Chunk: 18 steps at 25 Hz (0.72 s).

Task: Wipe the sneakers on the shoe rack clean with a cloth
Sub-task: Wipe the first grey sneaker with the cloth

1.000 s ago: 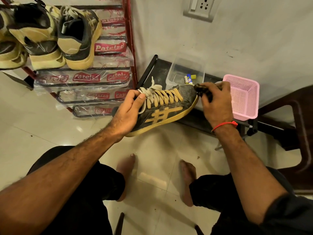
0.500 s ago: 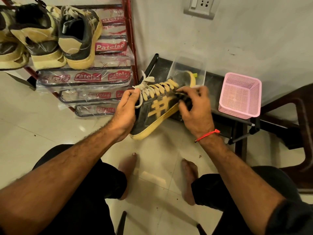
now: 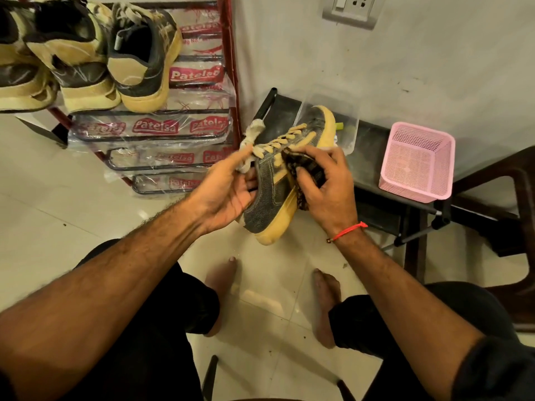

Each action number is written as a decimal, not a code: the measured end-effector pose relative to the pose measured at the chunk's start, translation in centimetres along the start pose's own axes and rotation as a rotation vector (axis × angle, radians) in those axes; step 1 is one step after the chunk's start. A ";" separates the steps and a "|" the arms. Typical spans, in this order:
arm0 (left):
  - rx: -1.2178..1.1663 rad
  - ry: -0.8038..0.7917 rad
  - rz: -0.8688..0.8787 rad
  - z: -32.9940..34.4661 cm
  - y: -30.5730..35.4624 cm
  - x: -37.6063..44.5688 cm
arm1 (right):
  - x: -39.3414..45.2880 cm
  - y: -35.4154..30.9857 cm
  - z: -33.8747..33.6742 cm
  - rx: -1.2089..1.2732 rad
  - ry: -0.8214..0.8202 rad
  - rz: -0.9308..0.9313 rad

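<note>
- Left hand grips the sneaker mid-air before the shoe rack; right hand presses the cloth on it.
- Pink basket sits on the bench.
- Sneaker is now tilted steeper, toe away.

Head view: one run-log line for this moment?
step: wiping | left hand: holds grey sneaker with yellow sole | right hand: presses dark patterned cloth on its side | red metal shoe rack: other sneakers shelved
</note>
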<state>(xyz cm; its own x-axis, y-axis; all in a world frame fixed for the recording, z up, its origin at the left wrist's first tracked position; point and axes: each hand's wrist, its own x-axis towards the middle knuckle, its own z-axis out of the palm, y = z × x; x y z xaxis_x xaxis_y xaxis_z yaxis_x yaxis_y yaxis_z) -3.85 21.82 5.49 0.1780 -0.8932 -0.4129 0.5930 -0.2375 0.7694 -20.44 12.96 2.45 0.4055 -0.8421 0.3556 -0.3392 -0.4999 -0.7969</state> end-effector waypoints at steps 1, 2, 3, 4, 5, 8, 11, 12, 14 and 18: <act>0.102 -0.033 -0.036 0.0 0.0 -0.1 | -0.2 0.1 0.0 0.060 0.001 0.048; 0.251 -0.054 -0.050 0.2 -0.1 -0.2 | -0.4 0.3 0.0 0.104 -0.002 0.075; 0.440 -0.055 -0.038 0.2 -0.2 -0.3 | -0.6 0.5 -0.1 0.140 -0.005 0.088; 0.645 -0.059 -0.005 0.2 -0.3 -0.5 | -0.6 0.6 -0.2 0.168 -0.005 0.095; 0.823 -0.079 0.063 0.1 -0.3 -0.7 | -0.5 0.7 -0.4 0.186 -0.002 0.103; 0.925 -0.131 0.274 -1.0 -0.6 -0.4 | 0.3 0.8 -0.4 0.219 0.016 0.107; 0.868 -0.065 0.358 -1.6 -0.9 -0.2 | 0.6 0.3 -0.1 0.255 -0.038 0.103; 0.841 -0.023 0.361 -1.5 -1.0 -0.1 | 0.7 0.1 0.0 0.227 -0.069 0.104; 0.759 0.077 0.340 -1.4 -1.3 0.0 | 0.0 -0.6 0.2 0.142 -0.153 0.068; 0.514 0.243 0.276 -1.8 -1.0 0.3 | -3.2 -3.2 0.5 -0.008 -0.353 -0.207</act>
<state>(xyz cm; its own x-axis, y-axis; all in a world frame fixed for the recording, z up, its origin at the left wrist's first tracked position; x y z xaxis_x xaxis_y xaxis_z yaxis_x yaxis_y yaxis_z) -3.04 22.49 3.73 0.4800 -0.8496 -0.2185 0.0578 -0.2179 0.9743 -20.25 17.38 3.61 0.7319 -0.6029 0.3176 -0.2259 -0.6544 -0.7217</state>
